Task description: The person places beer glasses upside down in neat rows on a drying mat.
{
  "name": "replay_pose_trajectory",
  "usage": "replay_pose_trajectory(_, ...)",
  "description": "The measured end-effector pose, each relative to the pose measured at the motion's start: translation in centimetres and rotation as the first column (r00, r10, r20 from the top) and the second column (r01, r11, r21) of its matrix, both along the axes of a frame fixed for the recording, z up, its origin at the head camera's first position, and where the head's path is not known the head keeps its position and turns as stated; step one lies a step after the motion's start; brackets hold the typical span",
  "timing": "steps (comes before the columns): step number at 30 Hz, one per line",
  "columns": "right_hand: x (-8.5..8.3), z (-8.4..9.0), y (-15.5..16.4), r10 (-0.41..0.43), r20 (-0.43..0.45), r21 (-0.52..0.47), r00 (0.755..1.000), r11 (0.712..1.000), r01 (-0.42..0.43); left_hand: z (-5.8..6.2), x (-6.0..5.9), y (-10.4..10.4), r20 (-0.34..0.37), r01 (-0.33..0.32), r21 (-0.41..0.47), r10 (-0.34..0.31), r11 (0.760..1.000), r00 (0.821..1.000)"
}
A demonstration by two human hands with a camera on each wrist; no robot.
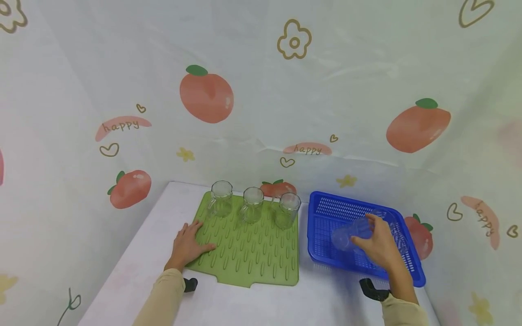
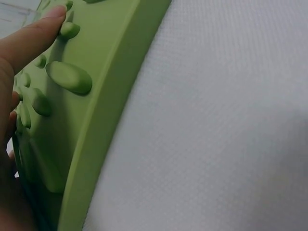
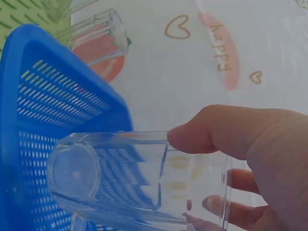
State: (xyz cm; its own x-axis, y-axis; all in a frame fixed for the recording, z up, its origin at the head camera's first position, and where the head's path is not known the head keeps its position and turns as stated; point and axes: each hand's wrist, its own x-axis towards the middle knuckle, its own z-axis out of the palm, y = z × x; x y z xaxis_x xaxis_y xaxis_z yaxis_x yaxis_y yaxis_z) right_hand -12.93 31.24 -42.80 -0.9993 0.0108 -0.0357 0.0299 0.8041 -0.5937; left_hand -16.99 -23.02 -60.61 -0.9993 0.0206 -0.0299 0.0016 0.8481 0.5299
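My right hand [image 1: 377,240] grips a clear glass mug [image 1: 344,236] near its rim, thumb on one side and fingers on the other. The mug lies tilted on its side over the blue basket [image 1: 311,226], its round base toward the left. In the right wrist view, the thumb [image 3: 192,137] presses the glass wall. Spread across the left edge of a green drying mat [image 1: 244,253], my left hand [image 1: 187,244] rests with its fingers fairly straight. Three glass mugs [image 1: 253,206] stand in a row along the mat's back edge.
More clear glassware [image 1: 399,237] lies at the right side inside the basket, partly behind my right hand. A printed cloth wall [image 1: 253,154] rises right behind the mat and basket. White table [image 1: 285,308] shows in front.
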Motion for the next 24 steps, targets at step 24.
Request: replay_pose_trajectory(24, 0.7, 1.6, -3.4, -0.087, -0.295, -0.058, 0.952, 0.996, 0.073, 0.0, 0.1, 0.1, -0.006, -0.012, -0.001, 0.012, 1.0, 1.0)
